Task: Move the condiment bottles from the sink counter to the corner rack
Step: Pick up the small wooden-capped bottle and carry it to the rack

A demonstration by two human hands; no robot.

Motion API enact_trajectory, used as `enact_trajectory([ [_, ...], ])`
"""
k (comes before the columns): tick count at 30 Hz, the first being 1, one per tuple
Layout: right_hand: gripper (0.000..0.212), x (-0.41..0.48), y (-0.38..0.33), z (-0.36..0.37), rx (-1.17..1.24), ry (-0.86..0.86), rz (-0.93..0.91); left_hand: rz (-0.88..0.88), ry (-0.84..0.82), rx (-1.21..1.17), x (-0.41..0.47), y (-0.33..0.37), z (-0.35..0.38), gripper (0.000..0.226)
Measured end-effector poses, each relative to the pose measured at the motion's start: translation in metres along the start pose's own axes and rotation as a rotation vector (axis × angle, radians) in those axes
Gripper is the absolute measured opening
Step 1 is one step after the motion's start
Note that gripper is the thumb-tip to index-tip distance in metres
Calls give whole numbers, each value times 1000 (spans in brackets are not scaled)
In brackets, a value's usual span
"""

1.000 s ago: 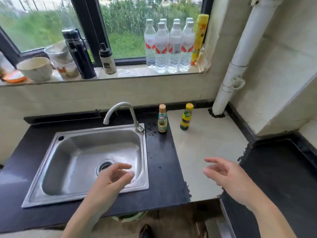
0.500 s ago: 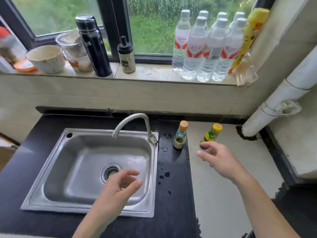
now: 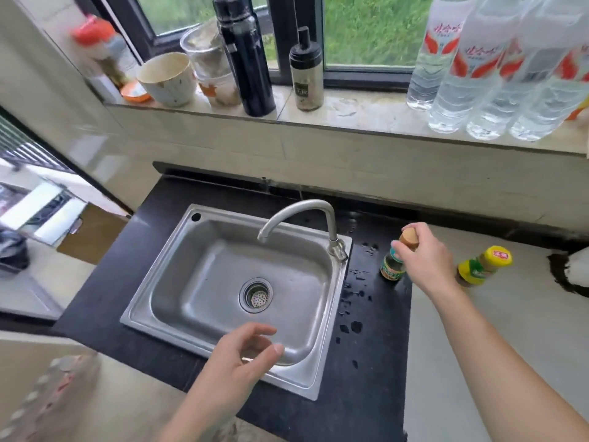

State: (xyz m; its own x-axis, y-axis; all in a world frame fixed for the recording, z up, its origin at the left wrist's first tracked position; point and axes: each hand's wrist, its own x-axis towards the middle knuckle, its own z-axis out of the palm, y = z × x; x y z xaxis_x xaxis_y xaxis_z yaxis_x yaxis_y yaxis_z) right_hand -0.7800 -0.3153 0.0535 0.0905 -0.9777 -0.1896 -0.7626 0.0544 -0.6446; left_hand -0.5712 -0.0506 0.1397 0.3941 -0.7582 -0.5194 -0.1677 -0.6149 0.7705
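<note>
Two condiment bottles stand on the tabletop (image 3: 376,362) right of the sink (image 3: 223,339). The right hand (image 3: 425,260) pinches the brown-capped bottle (image 3: 394,266) at its neck; the yellow-capped bottle (image 3: 481,266) stands further right. The left hand (image 3: 237,362) hovers loosely spread over the sink's front rim.

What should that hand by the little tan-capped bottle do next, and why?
Probably close firmly and lift it straight up. The right hand is already wrapped around the neck of the tan-capped bottle, which appears to stand on the wet black counter, while the left hand hovers empty over the sink.
</note>
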Motion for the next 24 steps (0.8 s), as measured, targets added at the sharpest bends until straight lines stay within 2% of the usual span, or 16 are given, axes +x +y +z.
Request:
enact_trajectory([
  [4, 23, -15, 2, -12, 145, 87, 7, 78, -78, 26, 23, 15, -3, 46],
  [9, 17, -57, -19, -56, 312, 164, -40, 247, -154, 60, 50, 47, -2, 12],
  [13, 13, -101, -51, -93, 411, 243, -81, 431, -256, 47, 60, 79, 4, 11],
  [17, 14, -143, -76, -118, 461, 279, -102, 611, -344, 56, 62, 97, 18, 25],
  [22, 15, -177, -94, -135, 441, 302, -133, 797, -429, 152, 56, 102, 44, 74],
  [24, 16, -185, -100, -137, 445, 296, -158, 822, -484, 186, 52, 102, 55, 83],
])
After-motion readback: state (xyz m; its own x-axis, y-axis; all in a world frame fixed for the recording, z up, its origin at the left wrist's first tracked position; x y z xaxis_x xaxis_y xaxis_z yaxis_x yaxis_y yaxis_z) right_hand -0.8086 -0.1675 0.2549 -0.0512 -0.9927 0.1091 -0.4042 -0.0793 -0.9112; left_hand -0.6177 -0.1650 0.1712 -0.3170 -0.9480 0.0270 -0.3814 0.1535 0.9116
